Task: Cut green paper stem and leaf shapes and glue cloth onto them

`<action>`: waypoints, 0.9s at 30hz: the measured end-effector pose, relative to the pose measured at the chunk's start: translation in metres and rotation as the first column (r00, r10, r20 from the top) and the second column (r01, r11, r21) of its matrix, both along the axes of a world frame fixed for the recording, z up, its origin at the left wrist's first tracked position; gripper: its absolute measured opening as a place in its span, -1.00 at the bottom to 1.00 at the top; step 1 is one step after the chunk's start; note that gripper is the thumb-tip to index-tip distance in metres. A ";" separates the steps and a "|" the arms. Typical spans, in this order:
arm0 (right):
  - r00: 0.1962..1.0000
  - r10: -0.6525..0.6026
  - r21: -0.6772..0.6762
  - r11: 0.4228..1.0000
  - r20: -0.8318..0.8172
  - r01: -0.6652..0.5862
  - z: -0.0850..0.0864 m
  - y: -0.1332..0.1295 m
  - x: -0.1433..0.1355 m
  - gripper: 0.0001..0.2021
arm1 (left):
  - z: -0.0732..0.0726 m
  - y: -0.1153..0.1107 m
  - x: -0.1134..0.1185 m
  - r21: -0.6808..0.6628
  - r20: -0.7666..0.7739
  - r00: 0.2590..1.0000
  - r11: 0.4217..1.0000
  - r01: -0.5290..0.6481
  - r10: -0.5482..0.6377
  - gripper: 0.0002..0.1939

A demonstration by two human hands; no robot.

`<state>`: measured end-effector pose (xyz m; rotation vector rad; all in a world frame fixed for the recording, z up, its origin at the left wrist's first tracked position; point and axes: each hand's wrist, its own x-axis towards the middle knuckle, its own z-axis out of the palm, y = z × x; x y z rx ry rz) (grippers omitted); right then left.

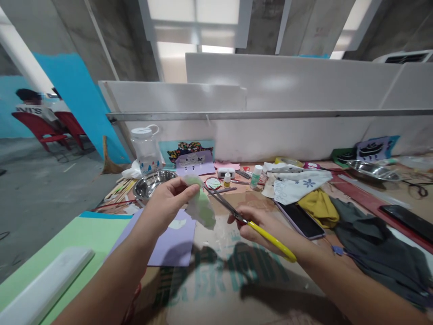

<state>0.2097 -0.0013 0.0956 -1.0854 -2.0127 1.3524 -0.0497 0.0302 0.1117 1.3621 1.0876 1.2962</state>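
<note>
Pinched between the thumb and fingers of my left hand (172,196) is a pale green, irregularly cut piece of paper (203,210) with whitish patches. My right hand (252,221) grips scissors (238,215) with yellow handles. Their slightly parted blades point up and left, with the tips close to the paper's right edge; whether they touch it I cannot tell. Below my left hand a purple sheet (176,248) lies on the work surface, carrying a small pale cut-out (177,224).
A metal bowl (154,183) and a clear water bottle (145,151) stand at the back left. Farther right are a glue stick (256,177), a phone (301,220), mustard cloth (318,207) and dark cloth (375,243). A white box (50,284) rests on green sheets (98,230).
</note>
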 end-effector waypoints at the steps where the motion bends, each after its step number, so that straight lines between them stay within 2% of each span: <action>1: 1.000 0.002 0.000 1.000 0.004 -0.002 0.000 0.000 0.000 -0.39 | -0.001 0.000 0.001 -0.008 0.016 1.000 1.000 0.003 -0.003 -0.59; 6: 0.997 0.006 -0.014 1.000 -0.075 -0.007 -0.010 -0.002 -0.002 -0.38 | -0.006 0.000 0.011 -0.034 0.106 0.994 0.999 0.031 -0.027 -0.60; 13: 0.947 -0.014 -0.045 0.999 -0.322 -0.001 -0.037 -0.004 -0.014 -0.36 | -0.016 -0.006 0.033 -0.029 0.075 0.995 0.997 0.071 -0.069 -0.64; 16: 0.930 -0.029 -0.047 0.999 -0.366 0.012 -0.041 -0.006 -0.017 -0.37 | -0.025 -0.006 0.038 0.001 0.082 0.993 0.996 0.088 -0.088 -0.67; 20: 0.920 -0.085 -0.072 0.996 -0.382 0.062 -0.044 -0.009 -0.021 -0.36 | -0.034 -0.007 0.044 -0.038 0.163 0.983 0.995 0.094 -0.086 -0.68; 27: 0.909 -0.144 -0.127 0.987 -0.392 0.102 -0.046 -0.013 -0.025 -0.32 | -0.036 -0.017 0.058 -0.136 0.265 0.964 0.990 0.037 0.001 -0.64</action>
